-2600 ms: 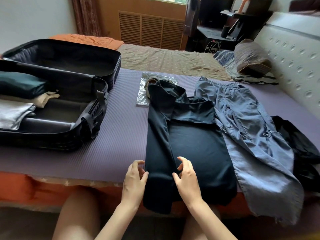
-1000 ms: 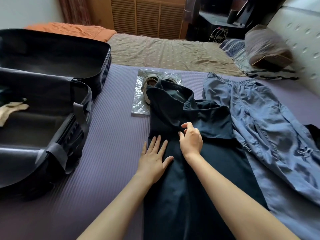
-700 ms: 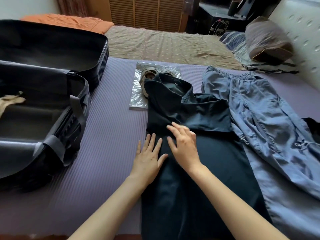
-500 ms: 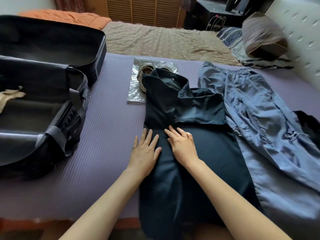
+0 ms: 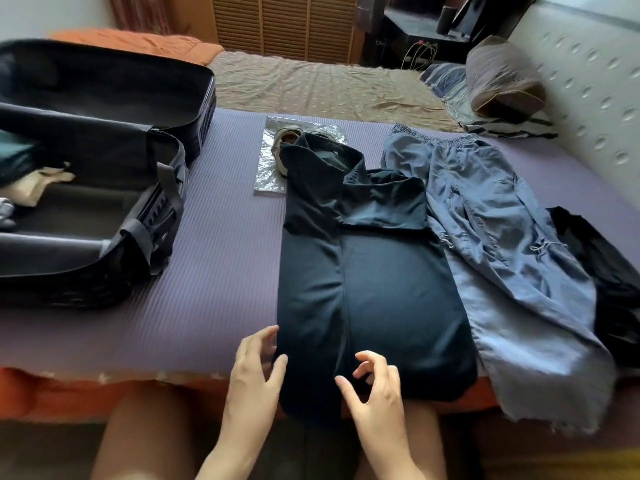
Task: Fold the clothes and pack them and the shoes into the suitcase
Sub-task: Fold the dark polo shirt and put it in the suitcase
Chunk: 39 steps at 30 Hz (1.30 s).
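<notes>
A dark navy shirt (image 5: 374, 271) lies lengthwise on the purple mat (image 5: 221, 258), its left side folded inward, its hem hanging over the bed's front edge. My left hand (image 5: 256, 372) hovers at the shirt's lower left edge with fingers spread. My right hand (image 5: 377, 393) is over the hem, fingers curled and apart, holding nothing. Beige shoes (image 5: 285, 140) on a clear plastic bag (image 5: 268, 168) lie partly under the shirt's collar. Blue jeans (image 5: 502, 237) are spread to the right. The black suitcase (image 5: 138, 216) lies open at left with folded clothes (image 5: 31, 178) inside.
A black garment (image 5: 609, 282) lies at the far right edge of the mat. A pillow (image 5: 502, 81) rests by the padded headboard (image 5: 588, 74). A beige sheet (image 5: 311, 81) covers the bed behind the mat. My bare knees show below the bed's edge.
Both hands slid from the shirt's chest down along it to the hem near the bed's front edge. The view pulled back; the shirt stayed in place.
</notes>
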### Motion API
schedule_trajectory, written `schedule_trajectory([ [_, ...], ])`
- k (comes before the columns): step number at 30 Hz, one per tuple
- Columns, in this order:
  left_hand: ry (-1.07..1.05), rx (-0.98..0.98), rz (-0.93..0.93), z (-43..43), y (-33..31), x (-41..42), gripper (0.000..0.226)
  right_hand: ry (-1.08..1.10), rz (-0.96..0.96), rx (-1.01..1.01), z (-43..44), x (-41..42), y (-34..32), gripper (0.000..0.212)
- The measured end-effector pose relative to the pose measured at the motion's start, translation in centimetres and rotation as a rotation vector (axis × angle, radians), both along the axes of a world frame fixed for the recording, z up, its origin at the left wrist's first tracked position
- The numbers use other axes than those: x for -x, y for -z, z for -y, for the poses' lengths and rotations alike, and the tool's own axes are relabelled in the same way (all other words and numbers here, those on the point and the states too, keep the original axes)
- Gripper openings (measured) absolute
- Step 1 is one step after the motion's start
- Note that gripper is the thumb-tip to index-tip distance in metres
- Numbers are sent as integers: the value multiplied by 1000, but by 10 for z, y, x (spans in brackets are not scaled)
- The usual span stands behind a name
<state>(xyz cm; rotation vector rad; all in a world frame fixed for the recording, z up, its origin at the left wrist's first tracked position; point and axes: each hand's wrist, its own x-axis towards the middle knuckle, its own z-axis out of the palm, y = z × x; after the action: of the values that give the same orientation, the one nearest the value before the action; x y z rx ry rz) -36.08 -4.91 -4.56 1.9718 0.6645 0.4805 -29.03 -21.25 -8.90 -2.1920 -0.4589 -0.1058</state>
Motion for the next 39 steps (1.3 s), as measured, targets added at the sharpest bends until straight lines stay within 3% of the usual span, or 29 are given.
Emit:
schedule_trajectory([
  [4, -77, 13, -41, 6, 6, 7, 37, 82, 11, 39, -7, 6, 3, 60],
  [17, -106, 0, -74, 19, 7, 8, 41, 100, -124, -86, -11, 7, -17, 38],
  [22, -63, 0, -59, 16, 14, 11, 43, 72, -10, -23, -11, 4, -11, 31],
  [29, 12, -108, -77, 14, 24, 18, 65, 61, 200, 180, -7, 9, -3, 50],
  [33, 73, -237, -92, 18, 25, 21, 76, 60, 293, 264, -6, 5, -6, 46],
  [39, 112, -77, -15, 19, 40, 28, 89, 33, 141, 123, -6, 7, 4, 46],
])
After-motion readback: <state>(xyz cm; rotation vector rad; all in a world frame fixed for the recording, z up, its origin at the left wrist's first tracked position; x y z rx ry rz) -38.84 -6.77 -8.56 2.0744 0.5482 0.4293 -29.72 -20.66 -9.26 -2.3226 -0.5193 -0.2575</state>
